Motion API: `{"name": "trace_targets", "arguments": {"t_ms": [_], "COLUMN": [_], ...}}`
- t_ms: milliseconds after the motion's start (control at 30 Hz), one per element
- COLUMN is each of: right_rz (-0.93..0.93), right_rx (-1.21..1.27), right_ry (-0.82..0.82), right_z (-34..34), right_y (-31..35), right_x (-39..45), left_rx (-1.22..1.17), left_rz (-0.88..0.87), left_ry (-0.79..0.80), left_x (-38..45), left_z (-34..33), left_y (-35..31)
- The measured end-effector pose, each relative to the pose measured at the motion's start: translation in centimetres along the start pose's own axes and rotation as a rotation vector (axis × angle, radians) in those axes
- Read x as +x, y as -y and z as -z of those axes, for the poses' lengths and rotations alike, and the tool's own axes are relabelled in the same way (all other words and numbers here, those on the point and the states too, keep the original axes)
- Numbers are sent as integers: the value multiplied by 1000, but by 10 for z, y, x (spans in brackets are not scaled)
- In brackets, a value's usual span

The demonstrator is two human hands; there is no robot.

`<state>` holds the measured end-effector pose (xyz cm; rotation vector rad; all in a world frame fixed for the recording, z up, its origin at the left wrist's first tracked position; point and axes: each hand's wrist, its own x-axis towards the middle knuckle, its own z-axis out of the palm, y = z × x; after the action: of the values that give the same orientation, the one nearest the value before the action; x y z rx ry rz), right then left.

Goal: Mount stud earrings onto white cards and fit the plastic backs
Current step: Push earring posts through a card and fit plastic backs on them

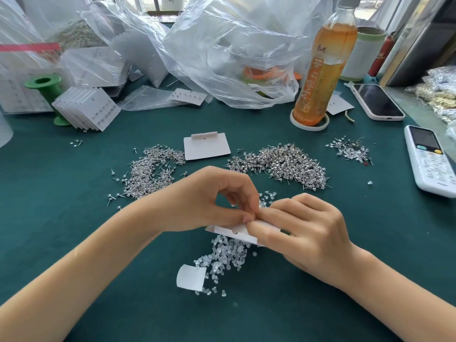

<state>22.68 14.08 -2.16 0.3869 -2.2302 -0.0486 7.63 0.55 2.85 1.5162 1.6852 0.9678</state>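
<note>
A white card is held just above the green table between both hands. My left hand pinches with thumb and forefinger at the card's top edge. My right hand grips the card from the right, fingers curled over it. Whatever sits between the fingertips is hidden. A heap of clear plastic backs lies under the card. Two piles of stud earrings lie beyond the hands. A blank white card lies between those piles.
A stack of filled cards leans on a green spool at the back left. Plastic bags crowd the back. A tea bottle, phone and remote are on the right. A curled paper piece lies near the front.
</note>
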Motion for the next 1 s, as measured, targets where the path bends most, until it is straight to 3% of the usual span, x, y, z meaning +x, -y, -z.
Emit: {"name": "trace_targets", "arguments": {"t_ms": [200, 267, 333, 400, 433, 533, 733, 900, 1000], "right_rz": [-97, -324, -703, -1001, -1063, -1135, -1304, -1274, -1167], "right_rx": [93, 251, 412, 678, 807, 1053, 1198, 1222, 1054], "right_ry": [6, -18, -21, 3, 3, 23, 153, 337, 346], "right_z": [2, 5, 7, 7, 8, 9, -6, -23, -39], "right_y": [-3, -6, -8, -12, -13, -13, -11, -14, -14], "right_x": [2, 6, 9, 13, 18, 30, 42, 69, 78], "left_rx": [-90, -93, 31, 273, 419, 677, 810, 656, 657], "left_rz": [0, -46, -124, -199, -223, -255, -241, -135, -16], "left_ry": [-49, -244, -440, -484, -454, -365, -415, -519, -646], "left_x": [3, 3, 0, -5, -7, -8, -14, -34, -53], "left_z": [0, 3, 8, 7, 5, 0, 9, 31, 54], "left_y": [-1, -1, -4, -6, -5, 0, 10, 26, 49]}}
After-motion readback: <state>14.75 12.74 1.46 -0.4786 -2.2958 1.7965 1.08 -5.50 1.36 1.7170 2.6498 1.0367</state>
